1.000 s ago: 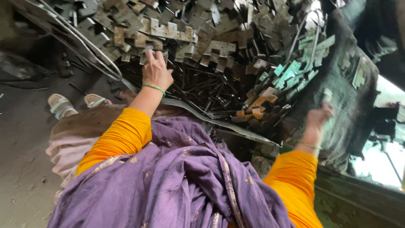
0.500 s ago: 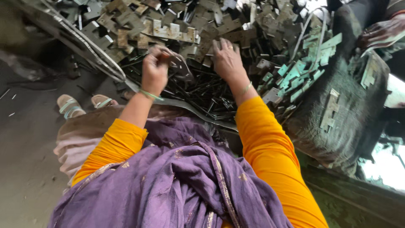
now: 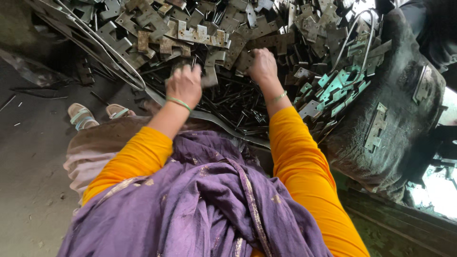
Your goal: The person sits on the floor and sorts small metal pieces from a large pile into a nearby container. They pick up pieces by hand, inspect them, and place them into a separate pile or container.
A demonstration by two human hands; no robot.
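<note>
A: Both hands are in the pile of metal plates [image 3: 200, 35]. The left hand [image 3: 184, 85] has fingers curled on a plate.

B: The right hand [image 3: 261, 65] too. Sharp edges might cut them.

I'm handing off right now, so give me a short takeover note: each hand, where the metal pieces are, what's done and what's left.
Left hand: closed into a fist at the near edge of the heap of metal brackets; whatever its grip holds is hidden.
Right hand: also curled, knuckles up, on the brackets further in.
Below the hands: a bed of thin dark rods.
Right of the heap: a dark sack with greenish plates against it.
Done: no sorted pile shows.
Left: the heap looks large and unsorted.
</note>
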